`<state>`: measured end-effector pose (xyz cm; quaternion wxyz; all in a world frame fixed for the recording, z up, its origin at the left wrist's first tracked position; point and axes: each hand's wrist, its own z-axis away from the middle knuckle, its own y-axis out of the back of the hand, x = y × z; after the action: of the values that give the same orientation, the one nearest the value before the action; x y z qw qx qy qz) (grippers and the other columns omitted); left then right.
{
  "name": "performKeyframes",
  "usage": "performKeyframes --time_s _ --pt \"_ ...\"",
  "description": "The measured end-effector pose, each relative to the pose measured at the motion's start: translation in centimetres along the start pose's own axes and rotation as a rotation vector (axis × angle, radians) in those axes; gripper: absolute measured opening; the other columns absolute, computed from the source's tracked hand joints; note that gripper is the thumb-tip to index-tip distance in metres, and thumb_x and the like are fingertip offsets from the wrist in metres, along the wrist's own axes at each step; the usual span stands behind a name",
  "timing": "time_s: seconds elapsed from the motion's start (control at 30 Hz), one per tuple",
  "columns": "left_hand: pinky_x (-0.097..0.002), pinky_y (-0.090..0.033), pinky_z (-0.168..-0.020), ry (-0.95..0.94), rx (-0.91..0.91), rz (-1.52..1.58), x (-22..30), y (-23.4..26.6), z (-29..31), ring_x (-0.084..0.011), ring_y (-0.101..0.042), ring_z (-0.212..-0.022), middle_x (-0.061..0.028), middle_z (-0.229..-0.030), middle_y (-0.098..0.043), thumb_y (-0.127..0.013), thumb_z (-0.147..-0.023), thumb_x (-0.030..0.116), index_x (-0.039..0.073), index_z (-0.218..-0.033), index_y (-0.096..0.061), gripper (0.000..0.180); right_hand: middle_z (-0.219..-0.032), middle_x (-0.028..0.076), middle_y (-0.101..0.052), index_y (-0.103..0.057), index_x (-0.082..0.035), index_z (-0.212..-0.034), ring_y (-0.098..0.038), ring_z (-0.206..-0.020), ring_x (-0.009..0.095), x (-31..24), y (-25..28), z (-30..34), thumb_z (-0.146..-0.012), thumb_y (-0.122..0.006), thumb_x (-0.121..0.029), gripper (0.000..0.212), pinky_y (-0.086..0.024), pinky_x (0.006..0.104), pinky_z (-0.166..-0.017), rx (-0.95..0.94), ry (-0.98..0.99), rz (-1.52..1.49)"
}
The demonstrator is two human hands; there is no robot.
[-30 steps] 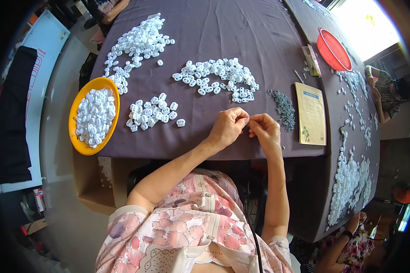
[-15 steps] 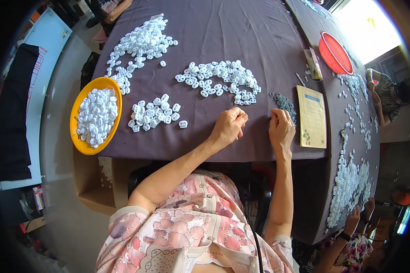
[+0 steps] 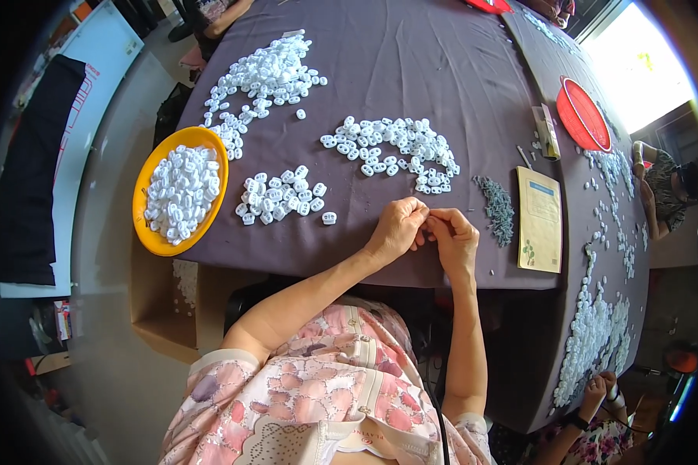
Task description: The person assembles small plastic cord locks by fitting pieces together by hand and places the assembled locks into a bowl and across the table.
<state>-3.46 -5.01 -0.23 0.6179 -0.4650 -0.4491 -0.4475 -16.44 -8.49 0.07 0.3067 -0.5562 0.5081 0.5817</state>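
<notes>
My left hand is closed in a pinch just above the near part of the table. Against it, my right hand pinches too, and the fingertips of both meet. Whatever lies between them is hidden or too small to make out. Beyond the hands is a loose group of small white plastic pieces with dark marks or holes. A smaller cluster of the same pieces lies to the left of my left hand. Beside my right hand sits a heap of tiny grey-green parts, perhaps screws.
A yellow bowl full of white pieces stands at the table's left edge. A larger white heap lies far left. On the right are a tan packet, a red basket and another heap, with another person's hands near it.
My right hand has moved left, away from the grey-green heap, and its fingertips now meet those of my left hand. The whole view has shifted slightly.
</notes>
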Motion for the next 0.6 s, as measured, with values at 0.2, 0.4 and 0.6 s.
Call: performKeyframes --time_s 0.2,0.4,0.6 --pt "-0.0265 -0.046 -0.047 -0.147 0.072 -0.368 0.0 0.8 -0.8 -0.0120 -0.055 -0.053 -0.0058 -0.066 -0.059 -0.055 -0.087 0.014 0.002 -0.083 -0.058 0.013 -0.065 0.001 -0.056 -0.058 -0.001 -0.083 -0.049 -0.051 0.006 0.6 0.0 -0.1 -0.085 -0.057 -0.001 0.002 -0.040 0.0219 -0.045 0.108 0.002 0.041" --pt "-0.0401 -0.051 -0.061 -0.405 0.319 -1.005 1.0 0.9 -2.7 -0.0308 -0.063 -0.071 -0.0106 -0.083 -0.061 -0.062 -0.080 0.016 0.007 -0.080 -0.061 0.009 -0.067 0.003 -0.055 -0.058 -0.001 -0.084 -0.048 -0.050 0.008 1.0 -0.2 0.2 -0.084 -0.058 -0.001 0.001 -0.040 0.0226 -0.046 0.103 0.037 0.062" --pt "-0.0386 -0.049 -0.060 -0.397 0.278 -0.998 0.3 1.7 -2.5 -0.0277 -0.061 -0.068 -0.0084 -0.077 -0.059 -0.064 -0.077 0.015 0.009 -0.078 -0.062 0.007 -0.071 0.008 -0.058 -0.058 -0.001 -0.084 -0.054 -0.057 0.015 0.6 -0.3 0.2 -0.081 -0.059 0.000 0.004 -0.044 0.0261 -0.054 0.105 0.145 0.170"
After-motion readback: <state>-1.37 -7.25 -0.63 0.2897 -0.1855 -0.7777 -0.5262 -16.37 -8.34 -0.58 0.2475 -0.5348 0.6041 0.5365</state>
